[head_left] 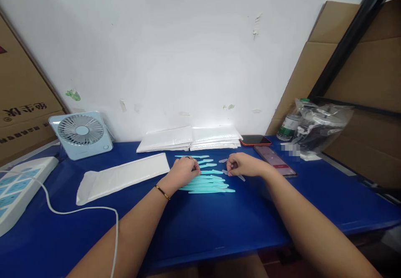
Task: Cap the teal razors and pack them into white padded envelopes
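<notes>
Several slim teal eyebrow razors [206, 184] lie side by side on the blue table [213, 228]. My left hand [184, 172] is over the left ends of the row, its fingers closed on one teal eyebrow razor [213, 172] that points right. Across from it, my right hand [243, 164] pinches a small clear plastic cap [224, 172] close to that razor's tip; whether the two touch I cannot tell. Another clear cap [222, 160] lies just behind my right fingers, and one more [241, 178] shows below them. Further teal razors [205, 161] lie beyond my left hand.
White padded packets [166, 139] are stacked against the wall; one packet [125, 175] lies left. A blue fan [83, 134], a power strip [21, 190] and a white cable [46, 192] are leftmost. Two phones [255, 140], a bottle [288, 127] and a clear bag [326, 123] stand right.
</notes>
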A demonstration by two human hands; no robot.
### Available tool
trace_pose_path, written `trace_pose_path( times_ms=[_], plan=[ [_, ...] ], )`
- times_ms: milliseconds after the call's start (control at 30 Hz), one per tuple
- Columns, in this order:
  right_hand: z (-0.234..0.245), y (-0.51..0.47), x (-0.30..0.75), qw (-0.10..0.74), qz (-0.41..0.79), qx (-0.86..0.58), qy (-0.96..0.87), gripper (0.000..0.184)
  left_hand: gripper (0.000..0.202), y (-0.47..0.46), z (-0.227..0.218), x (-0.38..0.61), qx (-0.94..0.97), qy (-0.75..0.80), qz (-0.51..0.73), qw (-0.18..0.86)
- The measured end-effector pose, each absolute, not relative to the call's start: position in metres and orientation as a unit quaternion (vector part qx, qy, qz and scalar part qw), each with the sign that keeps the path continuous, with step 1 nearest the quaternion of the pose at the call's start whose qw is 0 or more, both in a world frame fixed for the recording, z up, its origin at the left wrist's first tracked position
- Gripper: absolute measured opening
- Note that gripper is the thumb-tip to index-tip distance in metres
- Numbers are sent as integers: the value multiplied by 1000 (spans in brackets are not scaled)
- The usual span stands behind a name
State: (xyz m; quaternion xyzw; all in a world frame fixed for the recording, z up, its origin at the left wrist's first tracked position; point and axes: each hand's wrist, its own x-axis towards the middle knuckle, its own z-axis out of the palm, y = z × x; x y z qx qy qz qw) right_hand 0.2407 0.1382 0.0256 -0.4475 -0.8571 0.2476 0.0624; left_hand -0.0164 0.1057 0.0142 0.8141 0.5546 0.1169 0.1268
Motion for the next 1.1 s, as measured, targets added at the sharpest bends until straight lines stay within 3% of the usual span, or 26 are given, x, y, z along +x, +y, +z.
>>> trace_pose_path(
  times_ms=[367, 700, 800, 967, 1100],
  plan=[
    [30, 135, 237, 128, 313, -431, -837, 19, 16, 105, 21, -17, 795, 573, 142, 139],
    [27, 134, 218, 274, 214, -467, -813, 21, 21, 106, 23, -19, 768, 598, 228, 35],
    [37, 131, 234, 207, 193, -497, -820, 17, 22, 104, 23, -21, 792, 575, 201, 51],
    [53, 121, 252, -19, 179, -545, -819, 15, 17, 103, 19, -20, 838, 522, 98, 127],
    [52, 117, 242, -92, 119, -567, -810, 18, 14, 102, 19, -19, 834, 527, 80, 143]
  ],
)
